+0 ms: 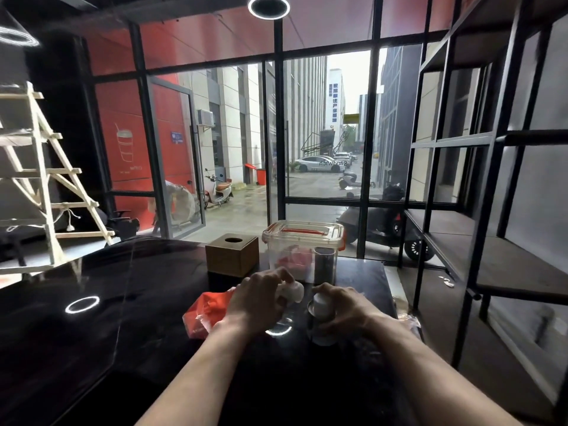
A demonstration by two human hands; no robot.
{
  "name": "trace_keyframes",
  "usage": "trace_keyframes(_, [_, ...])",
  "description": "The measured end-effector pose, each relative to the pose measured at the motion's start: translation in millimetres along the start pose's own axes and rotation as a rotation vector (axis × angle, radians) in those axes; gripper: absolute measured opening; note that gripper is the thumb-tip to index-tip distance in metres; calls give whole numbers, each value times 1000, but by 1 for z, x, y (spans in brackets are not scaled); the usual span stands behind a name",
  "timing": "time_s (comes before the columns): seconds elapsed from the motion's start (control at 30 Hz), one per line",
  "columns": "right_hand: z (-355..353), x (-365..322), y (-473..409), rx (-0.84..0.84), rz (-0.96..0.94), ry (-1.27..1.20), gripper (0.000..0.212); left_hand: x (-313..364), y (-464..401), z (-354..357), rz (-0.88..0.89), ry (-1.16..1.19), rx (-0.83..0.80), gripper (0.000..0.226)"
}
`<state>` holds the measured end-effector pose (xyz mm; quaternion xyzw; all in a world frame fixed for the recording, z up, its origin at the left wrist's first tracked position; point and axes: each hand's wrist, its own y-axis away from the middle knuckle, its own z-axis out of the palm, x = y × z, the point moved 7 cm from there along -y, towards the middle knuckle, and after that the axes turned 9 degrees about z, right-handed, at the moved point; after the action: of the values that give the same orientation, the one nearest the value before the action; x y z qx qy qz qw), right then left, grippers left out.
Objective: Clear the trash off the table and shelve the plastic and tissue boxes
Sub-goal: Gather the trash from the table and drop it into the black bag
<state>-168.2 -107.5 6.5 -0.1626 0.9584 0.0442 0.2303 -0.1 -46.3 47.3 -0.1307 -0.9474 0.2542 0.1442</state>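
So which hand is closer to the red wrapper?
Left. The left hand, clutching white tissue, touches the red wrapper; the right hand is farther right, gripping a cup.

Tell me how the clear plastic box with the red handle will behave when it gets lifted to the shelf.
The clear plastic box looks rigid, so it should probably hold its shape. Little seems to be inside beyond something red, so it is likely light for its size. The contents may shift if it tilts, and its smooth walls could be somewhat slippery.

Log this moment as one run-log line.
left hand: grips tissue wad | right hand: grips small bottle | wrapper, both boxes: on table
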Motion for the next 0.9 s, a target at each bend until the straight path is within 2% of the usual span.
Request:
trace_keyframes(0.1, [0, -4, -2, 15, 0, 34, 91, -4, -8, -44, 68, -128, 252, 32])
trace_keyframes(0.13, [1, -6, -1, 19, -2, 43, 92, -9, -8, -54, 72, -181, 297, 31])
trace_keyframes(0.2, [2, -10, -1, 26, -11, 55, 92, -26, -4, -61, 12, -237, 286, 33])
trace_keyframes(0.37, [5, -14, -4, 32, -45, 87, 87, -87, 27, -25, -335, -323, -119, 65])
trace_keyframes(0.43, [7, -13, -6, 35, -46, 96, 84, -105, 43, -6, -446, -251, -270, 84])
trace_keyframes(0.5, [8, -14, -6, 31, -43, 104, 82, -113, 54, 10, -479, -166, -359, 98])
trace_keyframes(0.6, [12, -15, -7, -3, -30, 133, 81, -112, 61, 16, -448, -158, -404, 106])
trace_keyframes(0.7, [12, -17, -4, -6, -26, 146, 77, -105, 65, 16, -414, -151, -386, 100])
trace_keyframes(0.83, [8, -21, 3, 4, -25, 136, 74, -94, 61, 11, -336, -186, -291, 62])
trace_keyframes(0.9, [5, -23, 6, 39, -32, 139, 71, -86, 61, 9, -287, -197, -257, 51])
